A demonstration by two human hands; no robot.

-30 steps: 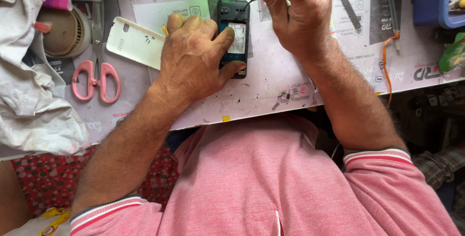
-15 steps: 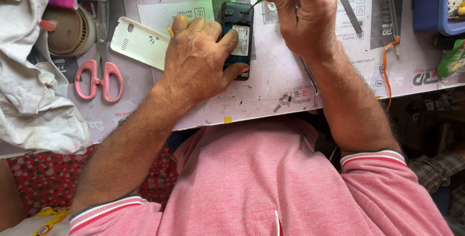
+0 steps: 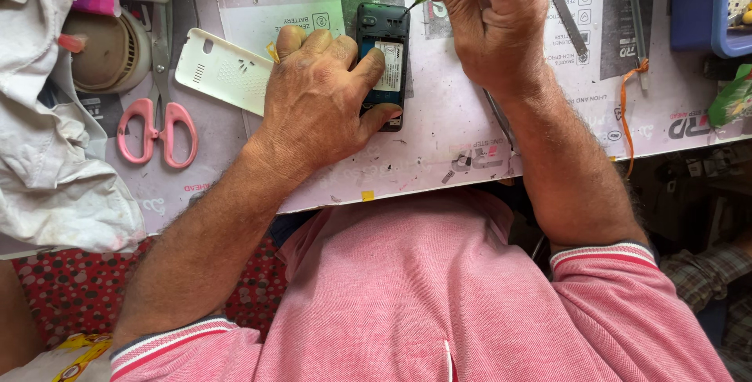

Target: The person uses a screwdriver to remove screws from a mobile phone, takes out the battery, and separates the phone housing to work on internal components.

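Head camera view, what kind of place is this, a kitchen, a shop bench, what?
Most likely a small phone repair bench. An opened dark phone lies on a printed work mat, its white back cover set aside, with pink-handled scissors close by.

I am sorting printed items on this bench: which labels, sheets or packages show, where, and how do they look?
Battery label: pale rectangle inside the open dark phone, beside the left hand.
Printed work mat: pale sheet with dark panels, covering the bench.
Green package: right edge, crumpled.
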